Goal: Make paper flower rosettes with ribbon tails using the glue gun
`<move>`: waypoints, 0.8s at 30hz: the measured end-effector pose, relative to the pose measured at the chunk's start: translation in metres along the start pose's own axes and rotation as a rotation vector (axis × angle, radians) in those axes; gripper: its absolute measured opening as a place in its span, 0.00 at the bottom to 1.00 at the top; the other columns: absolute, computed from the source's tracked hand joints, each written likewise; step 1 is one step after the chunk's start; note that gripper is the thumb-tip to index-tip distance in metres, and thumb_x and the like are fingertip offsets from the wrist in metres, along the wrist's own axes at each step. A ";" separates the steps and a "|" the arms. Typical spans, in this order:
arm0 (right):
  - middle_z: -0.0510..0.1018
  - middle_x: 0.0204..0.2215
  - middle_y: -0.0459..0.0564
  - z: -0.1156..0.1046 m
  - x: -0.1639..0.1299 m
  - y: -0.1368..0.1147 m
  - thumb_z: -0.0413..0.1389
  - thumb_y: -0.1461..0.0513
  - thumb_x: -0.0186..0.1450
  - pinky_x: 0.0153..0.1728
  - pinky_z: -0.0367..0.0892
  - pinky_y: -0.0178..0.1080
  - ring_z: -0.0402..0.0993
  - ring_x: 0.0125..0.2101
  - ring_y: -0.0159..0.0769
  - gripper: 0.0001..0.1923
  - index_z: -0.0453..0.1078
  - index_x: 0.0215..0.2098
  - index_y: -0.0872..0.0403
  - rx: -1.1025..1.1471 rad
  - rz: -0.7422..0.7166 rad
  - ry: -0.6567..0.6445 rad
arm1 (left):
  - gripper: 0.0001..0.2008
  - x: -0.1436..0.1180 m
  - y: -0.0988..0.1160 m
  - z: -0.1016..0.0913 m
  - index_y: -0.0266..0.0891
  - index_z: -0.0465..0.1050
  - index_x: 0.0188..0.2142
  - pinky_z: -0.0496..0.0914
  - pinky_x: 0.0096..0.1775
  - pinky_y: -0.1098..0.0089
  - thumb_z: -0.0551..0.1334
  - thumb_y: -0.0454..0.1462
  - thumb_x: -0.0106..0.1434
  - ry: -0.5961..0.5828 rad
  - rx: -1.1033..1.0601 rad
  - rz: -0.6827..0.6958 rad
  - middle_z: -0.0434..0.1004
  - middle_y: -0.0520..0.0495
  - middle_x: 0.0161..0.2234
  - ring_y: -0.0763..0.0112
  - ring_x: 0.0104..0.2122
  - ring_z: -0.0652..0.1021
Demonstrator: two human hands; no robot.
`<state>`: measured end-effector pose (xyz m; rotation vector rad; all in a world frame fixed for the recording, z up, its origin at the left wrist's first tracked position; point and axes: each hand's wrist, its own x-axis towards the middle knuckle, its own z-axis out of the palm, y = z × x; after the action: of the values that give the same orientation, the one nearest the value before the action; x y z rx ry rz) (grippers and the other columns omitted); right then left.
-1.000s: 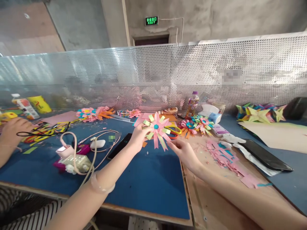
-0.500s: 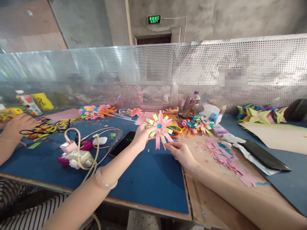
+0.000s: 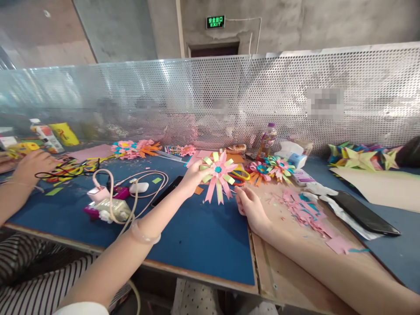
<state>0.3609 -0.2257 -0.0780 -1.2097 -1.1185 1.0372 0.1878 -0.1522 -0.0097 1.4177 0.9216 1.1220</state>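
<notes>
My left hand pinches a paper flower at its left side, holding it above the blue table. The flower has pink and pale-green strip petals around a small blue centre, and its lower petals hang down. Just right of those petals is my right hand, its fingers curled closed and apart from the flower. What they hold, if anything, is hidden. Behind the flower, yellow-handled scissors are partly covered. Two finished paper flowers, one orange and pink and one multicoloured, stand to the right.
Pink and blue paper scraps lie on the brown board. A dark phone is at right, with folded paper stars behind. Cables and a charger lie left. A co-worker's hand is far left. A perforated metal screen stands behind.
My right hand has come off a lower petal of the flower, and its fingers have curled in. The flower stays in my left hand, its lower petals now spread apart. The view shifted slightly.
</notes>
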 end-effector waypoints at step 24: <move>0.76 0.28 0.48 -0.002 0.001 -0.003 0.59 0.51 0.53 0.37 0.61 0.38 0.69 0.33 0.39 0.15 0.71 0.28 0.55 0.128 -0.111 -0.054 | 0.15 -0.013 -0.016 0.019 0.38 0.69 0.42 0.69 0.29 0.74 0.61 0.41 0.56 -0.215 0.049 0.076 0.72 0.48 0.33 0.72 0.30 0.75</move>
<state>0.3632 -0.2257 -0.0748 -1.0123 -1.1303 1.0456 0.2035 -0.1678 -0.0273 1.5905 0.7520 0.9856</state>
